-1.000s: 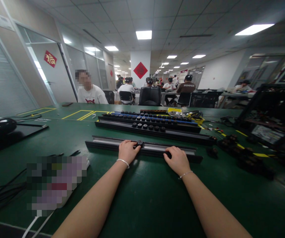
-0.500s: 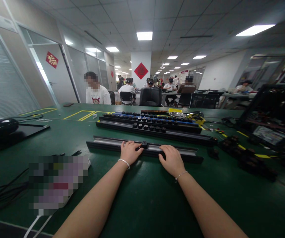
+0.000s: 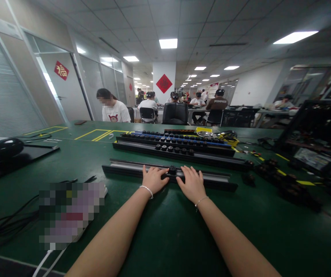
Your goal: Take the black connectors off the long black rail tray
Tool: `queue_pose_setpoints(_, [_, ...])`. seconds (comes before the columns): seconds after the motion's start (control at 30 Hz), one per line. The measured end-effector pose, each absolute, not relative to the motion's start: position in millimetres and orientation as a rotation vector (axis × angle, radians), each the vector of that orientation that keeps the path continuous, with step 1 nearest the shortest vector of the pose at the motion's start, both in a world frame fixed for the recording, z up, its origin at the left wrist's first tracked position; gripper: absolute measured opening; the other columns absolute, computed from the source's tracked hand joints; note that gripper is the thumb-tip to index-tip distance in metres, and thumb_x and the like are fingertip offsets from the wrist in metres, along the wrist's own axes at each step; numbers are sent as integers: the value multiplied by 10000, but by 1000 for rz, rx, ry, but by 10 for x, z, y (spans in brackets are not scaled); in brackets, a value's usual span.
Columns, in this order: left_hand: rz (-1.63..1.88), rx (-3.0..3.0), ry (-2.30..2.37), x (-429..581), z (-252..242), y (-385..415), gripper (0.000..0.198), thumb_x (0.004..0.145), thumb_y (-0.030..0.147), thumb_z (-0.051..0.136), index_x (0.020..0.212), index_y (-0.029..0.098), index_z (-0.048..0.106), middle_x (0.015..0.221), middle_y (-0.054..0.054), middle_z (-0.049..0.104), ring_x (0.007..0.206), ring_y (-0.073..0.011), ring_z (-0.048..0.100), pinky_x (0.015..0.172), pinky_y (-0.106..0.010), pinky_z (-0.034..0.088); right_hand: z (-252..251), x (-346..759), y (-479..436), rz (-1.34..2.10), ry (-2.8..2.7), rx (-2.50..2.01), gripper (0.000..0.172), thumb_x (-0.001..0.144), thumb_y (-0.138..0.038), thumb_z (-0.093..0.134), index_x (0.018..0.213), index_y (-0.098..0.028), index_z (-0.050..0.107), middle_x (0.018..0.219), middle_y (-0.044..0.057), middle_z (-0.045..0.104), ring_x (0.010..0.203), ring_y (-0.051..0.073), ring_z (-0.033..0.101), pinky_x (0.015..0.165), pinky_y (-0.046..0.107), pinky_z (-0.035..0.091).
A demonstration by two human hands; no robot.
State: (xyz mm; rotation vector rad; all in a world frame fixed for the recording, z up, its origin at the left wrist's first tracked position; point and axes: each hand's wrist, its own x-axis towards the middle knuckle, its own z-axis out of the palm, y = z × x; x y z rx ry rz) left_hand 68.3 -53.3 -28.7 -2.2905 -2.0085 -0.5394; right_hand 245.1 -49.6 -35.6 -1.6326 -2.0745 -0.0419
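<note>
A long black channel rail [image 3: 125, 169] with a pale, shiny inner strip lies across the green table in front of me. A small black knob-like part [image 3: 172, 169] sits in it between my two hands. My left hand [image 3: 154, 179] lies on the rail left of this part, its fingers stretched over the channel and the index fingertip close to the part. To the right, my right hand [image 3: 192, 185] lies on the rail with fingers spread and its thumb at the front wall. Whether either hand touches the small part I cannot tell.
Behind lie more black rails [image 3: 220, 160], one with several small black parts [image 3: 179, 151]. Dark parts [image 3: 286, 186] are heaped at the right. A blurred-out device [image 3: 81, 207] with white cables lies at the left. A person [image 3: 115, 109] sits beyond the table.
My right hand has moved left, closer to the small black part. My left hand has shifted slightly right. The seated person has lowered and turned their head.
</note>
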Motion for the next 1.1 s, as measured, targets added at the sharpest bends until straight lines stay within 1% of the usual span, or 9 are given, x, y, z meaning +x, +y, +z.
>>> queue_pose_setpoints(0.13, [-509, -2302, -1975, 689, -295, -535, 428, 800, 516, 463, 1218, 429, 495, 1084, -18, 619, 1149, -257, 453, 1024, -662, 38, -308, 2313, -446, 46, -1956, -1720, 478, 837, -465, 412, 1234, -221, 517, 1316, 78, 505, 1266, 272, 348, 1048, 556, 89])
queue_pose_setpoints(0.33, [-433, -2341, -1957, 685, -285, -526, 466, 792, 546, 450, 1248, 453, 450, 1087, -39, 596, 1154, -273, 439, 995, -699, 27, -234, 2100, -403, 138, -1764, -1811, 411, 788, -516, 470, 1076, -258, 610, 1196, 60, 592, 1238, 292, 371, 1020, 602, 71])
queue_pose_setpoints(0.5, [-394, -2349, -1974, 694, -260, -533, 476, 791, 570, 432, 1255, 462, 437, 1100, -39, 577, 1169, -280, 417, 988, -709, 10, -236, 2034, -397, 115, -1702, -1842, 352, 782, -482, 486, 1030, -279, 632, 1175, 36, 605, 1222, 286, 382, 1021, 593, 57])
queue_pose_setpoints(0.6, [-404, -2350, -1977, 700, -258, -553, 485, 783, 553, 459, 1260, 466, 430, 1127, -34, 552, 1176, -275, 406, 1004, -692, 18, -242, 2029, -394, 94, -1696, -1854, 340, 781, -458, 485, 1026, -277, 636, 1170, 39, 608, 1213, 282, 390, 1022, 587, 60])
queue_pose_setpoints(0.67, [-431, -2343, -1953, 701, -265, -568, 511, 762, 529, 505, 1263, 462, 429, 1218, -33, 504, 1216, -285, 366, 1017, -676, 33, -242, 2028, -393, 89, -1700, -1850, 339, 781, -449, 479, 1021, -271, 638, 1167, 46, 609, 1210, 283, 392, 1021, 586, 66])
queue_pose_setpoints(0.77, [-448, -2329, -1912, 696, -282, -580, 587, 724, 502, 564, 1286, 452, 403, 1423, -26, 331, 1315, -320, 226, 1017, -675, 51, -240, 2027, -393, 85, -1701, -1845, 341, 779, -447, 473, 1013, -265, 642, 1161, 54, 610, 1203, 286, 398, 1017, 589, 76])
queue_pose_setpoints(0.83, [-414, -2335, -1913, 691, -293, -579, 625, 721, 503, 564, 1311, 449, 367, 1475, -15, 261, 1349, -332, 150, 1012, -679, 44, -240, 2026, -391, 91, -1697, -1846, 342, 776, -448, 473, 1005, -261, 645, 1157, 57, 611, 1197, 286, 402, 1014, 589, 82])
queue_pose_setpoints(0.9, [-376, -2346, -1924, 687, -301, -574, 633, 735, 509, 544, 1330, 449, 336, 1471, -10, 281, 1358, -333, 134, 1012, -680, 30, -244, 2027, -388, 99, -1690, -1843, 335, 772, -444, 477, 990, -257, 649, 1146, 58, 615, 1193, 283, 403, 1015, 586, 84])
queue_pose_setpoints(1.1, [-377, -2343, -1918, 682, -315, -559, 624, 749, 509, 519, 1337, 455, 318, 1451, -10, 329, 1348, -339, 181, 997, -701, 32, -253, 2040, -380, 110, -1673, -1828, 299, 760, -405, 484, 942, -241, 657, 1091, 63, 636, 1187, 281, 403, 1023, 563, 92])
